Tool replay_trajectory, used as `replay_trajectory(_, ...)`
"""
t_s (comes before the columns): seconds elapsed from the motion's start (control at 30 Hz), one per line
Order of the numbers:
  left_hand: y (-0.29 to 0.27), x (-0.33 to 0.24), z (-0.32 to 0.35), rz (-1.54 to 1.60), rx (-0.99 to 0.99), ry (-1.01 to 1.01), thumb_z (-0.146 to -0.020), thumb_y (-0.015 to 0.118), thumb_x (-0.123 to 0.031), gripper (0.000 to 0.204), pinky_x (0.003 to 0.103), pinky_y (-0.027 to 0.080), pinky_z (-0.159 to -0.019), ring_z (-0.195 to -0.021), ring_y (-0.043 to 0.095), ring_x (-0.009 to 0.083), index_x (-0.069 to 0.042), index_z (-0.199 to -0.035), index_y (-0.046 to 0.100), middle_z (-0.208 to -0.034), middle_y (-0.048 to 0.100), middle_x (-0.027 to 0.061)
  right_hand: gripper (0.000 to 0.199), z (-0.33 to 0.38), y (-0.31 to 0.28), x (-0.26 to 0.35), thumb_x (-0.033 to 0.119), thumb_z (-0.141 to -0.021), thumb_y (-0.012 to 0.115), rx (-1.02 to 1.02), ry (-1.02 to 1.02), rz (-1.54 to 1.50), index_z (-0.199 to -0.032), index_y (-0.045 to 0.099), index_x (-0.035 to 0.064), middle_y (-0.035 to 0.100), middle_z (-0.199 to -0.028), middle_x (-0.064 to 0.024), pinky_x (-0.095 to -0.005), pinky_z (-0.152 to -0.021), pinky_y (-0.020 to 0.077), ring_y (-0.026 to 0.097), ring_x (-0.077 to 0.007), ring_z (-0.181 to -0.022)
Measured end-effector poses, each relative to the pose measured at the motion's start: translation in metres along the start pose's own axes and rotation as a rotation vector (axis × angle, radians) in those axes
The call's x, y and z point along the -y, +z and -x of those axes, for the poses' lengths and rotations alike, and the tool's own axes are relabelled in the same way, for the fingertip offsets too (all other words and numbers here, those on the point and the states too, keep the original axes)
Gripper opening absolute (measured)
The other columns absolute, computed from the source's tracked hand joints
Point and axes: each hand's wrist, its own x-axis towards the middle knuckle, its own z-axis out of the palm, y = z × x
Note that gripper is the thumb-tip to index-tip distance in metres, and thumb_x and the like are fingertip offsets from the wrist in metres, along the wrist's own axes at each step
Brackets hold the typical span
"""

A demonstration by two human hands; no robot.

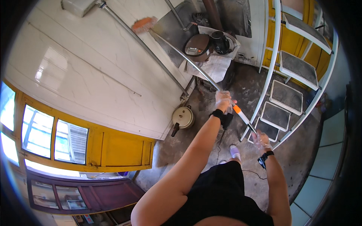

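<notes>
Both my hands wear clear plastic gloves and grip one long-handled duster (188, 60), which has a silver pole and a fluffy orange head (144, 25). My left hand (223, 101) is wrapped round the middle of the pole, just above an orange and white section. Lower down, my right hand (261, 140) closes round the dark end of the handle. The pole slants up and to the left. Its head lies over the white marbled wall panel (98, 49), next to a grey metal pipe (147, 49); I cannot tell whether it touches the panel.
A white stepladder (286, 97) stands close on my right. Ahead, a brown rice cooker (198, 48) and a black kettle (221, 42) sit on a paper-covered stand. A lidded pressure cooker (183, 117) is on the floor by the wall. A yellow door (122, 148) is at left.
</notes>
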Motion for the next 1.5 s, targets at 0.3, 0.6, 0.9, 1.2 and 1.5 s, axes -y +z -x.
replay_trajectory(0.3, 0.058, -0.062, -0.002, -0.126, -0.214, -0.076, -0.088, 0.054, -0.010, 0.008, 0.036, 0.053, -0.044, -0.049, 0.059, 0.0244, -0.005, -0.085, 0.048, -0.070, 0.049, 0.0071, 0.029, -0.024, -0.031, 0.020, 0.030, -0.096, 0.053, -0.171, -0.059, 0.072, -0.095, 0.056, 0.0015, 0.060, -0.071, -0.0244, -0.0543, -0.059, 0.0455, 0.058, -0.0461, -0.067)
replay_trajectory(0.6, -0.006, -0.105, -0.063, -0.800, -0.046, 0.359, -0.086, 0.059, -0.007, 0.015, 0.040, 0.055, -0.041, -0.050, 0.065, 0.0306, 0.003, -0.078, 0.052, -0.069, 0.058, 0.0145, 0.032, -0.058, -0.048, 0.066, 0.035, -0.096, 0.051, -0.152, -0.164, 0.098, -0.095, 0.056, 0.0031, 0.061, -0.066, -0.0214, -0.0497, -0.055, 0.0482, 0.061, -0.0413, -0.061)
replay_trajectory(0.9, -0.015, -0.008, -0.040, -1.574, -0.039, 0.158, -0.084, 0.059, -0.018, 0.030, 0.042, 0.055, -0.069, -0.081, 0.069, 0.0318, 0.008, -0.096, 0.054, -0.079, 0.065, 0.0257, 0.035, -0.003, -0.061, -0.014, 0.040, -0.094, 0.050, 0.002, -0.045, 0.346, -0.095, 0.054, 0.0053, 0.062, -0.064, -0.0182, -0.0490, -0.055, 0.0489, 0.063, -0.0389, -0.062)
replay_trajectory(1.2, -0.039, 0.038, -0.049, -0.896, -0.117, -0.018, -0.069, 0.075, -0.018, 0.016, 0.032, 0.051, -0.062, -0.065, 0.063, 0.0245, -0.010, -0.067, 0.062, -0.067, 0.062, 0.0083, 0.036, 0.014, -0.052, -0.003, 0.041, -0.093, 0.053, 0.115, 0.136, 0.234, -0.090, 0.055, 0.0051, 0.065, -0.077, -0.0214, -0.0500, -0.063, 0.0507, 0.064, -0.0415, -0.072)
replay_trajectory(1.5, -0.030, -0.094, -0.074, -2.002, 0.162, 0.418, -0.071, 0.070, -0.024, 0.021, 0.037, 0.051, -0.074, -0.082, 0.064, 0.0276, -0.004, -0.072, 0.066, -0.079, 0.067, 0.0130, 0.039, -0.039, -0.014, 0.061, 0.038, -0.096, 0.048, 0.157, 0.100, -0.103, -0.087, 0.058, 0.0014, 0.063, -0.077, -0.0260, -0.0526, -0.064, 0.0480, 0.060, -0.0465, -0.075)
